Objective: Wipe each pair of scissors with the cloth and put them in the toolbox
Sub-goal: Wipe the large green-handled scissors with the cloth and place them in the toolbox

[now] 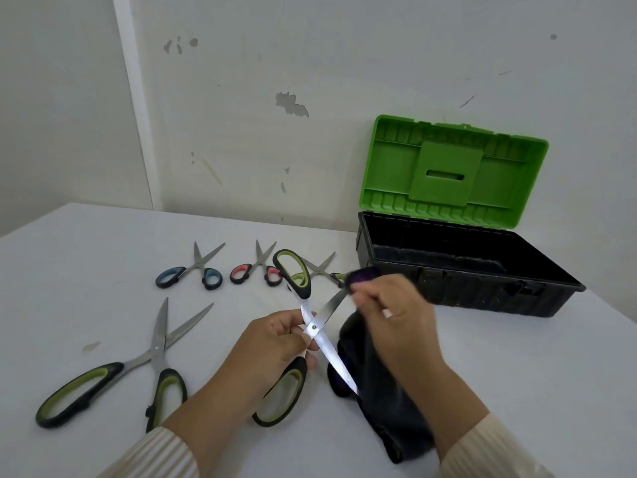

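One pair of scissors [313, 327] is pinched at its pivot by the left hand [272, 346]. The cloth [386, 401] is gripped against a blade by the right hand [396, 312], fingers curled. Left of and beyond the fingers, four pairs (large green [157, 350], blue [198, 267], pink [262, 263], small green [320, 267]) are judged unwiped. The toolbox [482, 291] beyond seems empty.

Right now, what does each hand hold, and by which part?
The left hand grips the large green-handled scissors near the pivot, blades spread open. The right hand holds the dark cloth, its upper end pinched over one blade's tip.
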